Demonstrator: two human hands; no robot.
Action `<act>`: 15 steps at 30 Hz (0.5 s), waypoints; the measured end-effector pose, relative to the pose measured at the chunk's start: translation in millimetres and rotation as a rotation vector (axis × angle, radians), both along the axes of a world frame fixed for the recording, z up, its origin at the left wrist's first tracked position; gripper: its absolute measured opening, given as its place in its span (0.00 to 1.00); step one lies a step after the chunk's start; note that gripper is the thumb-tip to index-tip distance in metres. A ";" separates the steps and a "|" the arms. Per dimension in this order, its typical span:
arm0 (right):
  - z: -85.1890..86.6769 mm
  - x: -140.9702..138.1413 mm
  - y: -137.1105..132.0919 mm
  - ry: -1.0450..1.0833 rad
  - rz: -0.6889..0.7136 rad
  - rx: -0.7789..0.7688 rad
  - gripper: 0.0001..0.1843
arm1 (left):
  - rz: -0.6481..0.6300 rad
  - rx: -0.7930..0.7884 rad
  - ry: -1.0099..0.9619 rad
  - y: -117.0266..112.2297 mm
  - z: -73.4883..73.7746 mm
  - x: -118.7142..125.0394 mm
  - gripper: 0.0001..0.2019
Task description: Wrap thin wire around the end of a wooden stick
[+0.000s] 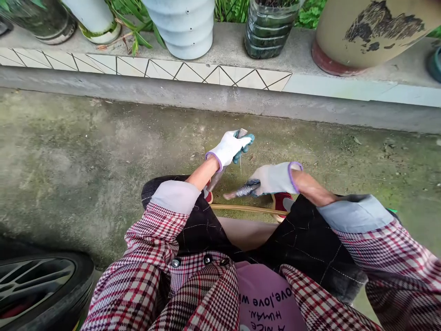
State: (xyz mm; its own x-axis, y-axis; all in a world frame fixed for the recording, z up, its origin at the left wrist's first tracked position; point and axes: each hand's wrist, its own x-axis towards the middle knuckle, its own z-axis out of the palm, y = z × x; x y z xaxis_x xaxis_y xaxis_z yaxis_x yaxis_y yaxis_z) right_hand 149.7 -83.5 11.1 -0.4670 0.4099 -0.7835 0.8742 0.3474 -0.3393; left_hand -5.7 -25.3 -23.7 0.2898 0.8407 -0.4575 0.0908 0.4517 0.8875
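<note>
My left hand (230, 147), in a white glove with teal-coated fingers, is closed around a flat greyish piece (242, 133). Its end shows past the thumb; a blurred greyish length below the wrist may belong to it. A thin pale thread or sliver hangs beneath the fingers. My right hand (272, 178), gloved too, grips a wooden stick-like tool (247, 188) bound with shiny dark wrapping, its bare end pointing left. What kind of tool it is, I cannot tell. Just below the hands, a long thin tan strip (248, 209) stretches across between my shoes.
Ahead runs a low tiled ledge (206, 73) carrying a white ribbed pot (182, 27), a cut plastic bottle planter (270, 30) and a large beige pot (372, 32). A car wheel (41, 289) stands at lower left. Stained concrete ground (86, 147) lies around me.
</note>
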 end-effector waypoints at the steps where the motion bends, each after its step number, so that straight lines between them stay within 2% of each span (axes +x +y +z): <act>1: -11.6 0.1 -0.6 -0.072 -0.007 0.028 0.12 | -0.016 0.004 0.026 -0.6 -0.2 1.2 0.09; 5: -58.3 15.5 14.1 -0.246 -0.125 0.127 0.15 | -0.080 0.002 0.060 -9.7 5.1 7.5 0.09; 7: -73.0 30.5 29.1 -0.263 -0.238 0.199 0.16 | -0.102 -0.015 0.045 -18.0 8.0 10.6 0.09; 8: -77.2 38.7 36.8 -0.215 -0.408 0.255 0.15 | -0.109 -0.039 0.030 -22.3 8.4 11.9 0.09; 11: -79.7 59.8 53.6 -0.160 -0.584 0.337 0.16 | -0.097 -0.165 -0.074 -31.4 5.9 13.8 0.09; 13: -77.4 68.0 58.1 -0.035 -0.754 0.308 0.17 | -0.051 -0.228 -0.180 -32.8 3.6 13.5 0.08; 15: -75.5 70.6 59.0 0.164 -1.000 0.238 0.17 | -0.001 -0.254 -0.263 -32.1 2.9 12.9 0.07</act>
State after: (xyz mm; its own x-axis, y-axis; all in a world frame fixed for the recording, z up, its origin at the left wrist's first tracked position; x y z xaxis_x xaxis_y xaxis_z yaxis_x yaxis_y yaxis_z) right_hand 220.3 -24.5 -64.4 0.0776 0.8041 -0.5894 0.7490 -0.4373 -0.4978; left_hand 7.2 -57.4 -20.7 0.4262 0.7091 -0.5617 -0.1250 0.6611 0.7398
